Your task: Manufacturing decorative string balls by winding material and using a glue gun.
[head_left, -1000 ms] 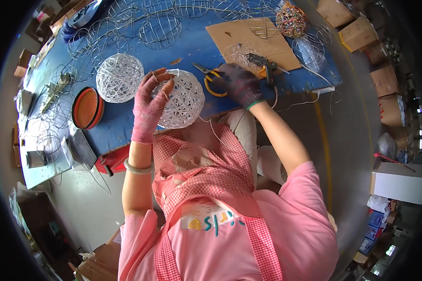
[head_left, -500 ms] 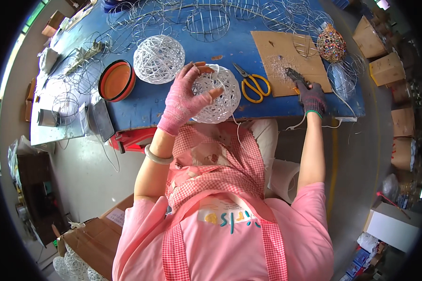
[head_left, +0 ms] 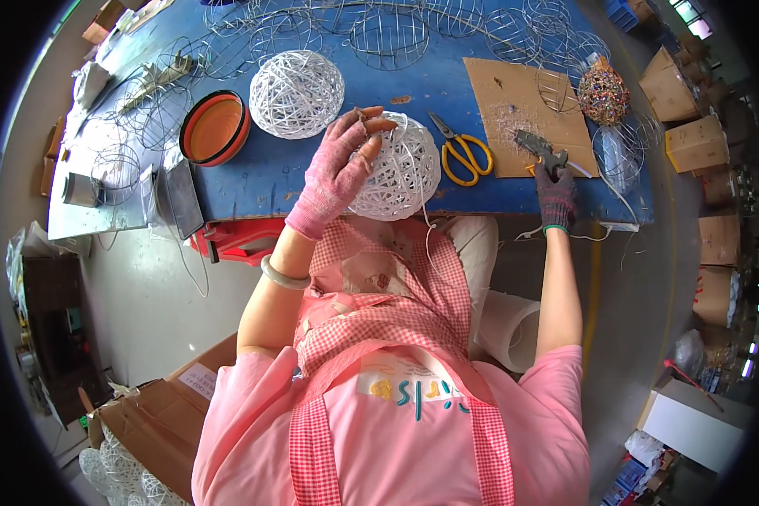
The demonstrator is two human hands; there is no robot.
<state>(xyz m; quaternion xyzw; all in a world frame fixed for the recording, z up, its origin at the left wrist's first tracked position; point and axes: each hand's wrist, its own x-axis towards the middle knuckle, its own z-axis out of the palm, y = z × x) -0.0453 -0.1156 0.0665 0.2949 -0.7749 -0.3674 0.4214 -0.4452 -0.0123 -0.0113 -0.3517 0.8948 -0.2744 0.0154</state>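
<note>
At the table's near edge sits a white openwork string ball (head_left: pixel 401 173). My left hand (head_left: pixel 339 164), in a pink fingerless glove, bends its fingers over the ball's upper left, thumb close to the fingertips. A loose white strand (head_left: pixel 427 221) hangs from the ball over the edge. My right hand (head_left: pixel 556 196), in a dark glove, grips a black hot glue gun (head_left: pixel 541 150) lying on a cardboard sheet (head_left: pixel 502 88). Between the hands lie yellow-handled scissors (head_left: pixel 464 156). A second white string ball (head_left: pixel 297 94) sits behind my left hand.
An orange-red bowl (head_left: pixel 217 128) stands at left on the blue table (head_left: pixel 371 84). Wire frames (head_left: pixel 388 38) spread along the far side. A multicoloured ball (head_left: pixel 603 94) sits at right. Below left, a carton (head_left: pixel 164 422) stands beside more white balls (head_left: pixel 122 472); boxes (head_left: pixel 697 145) line the right side.
My left thumb has drawn in toward the fingers at the ball. The view has shifted slightly; my right hand stays on the glue gun.
</note>
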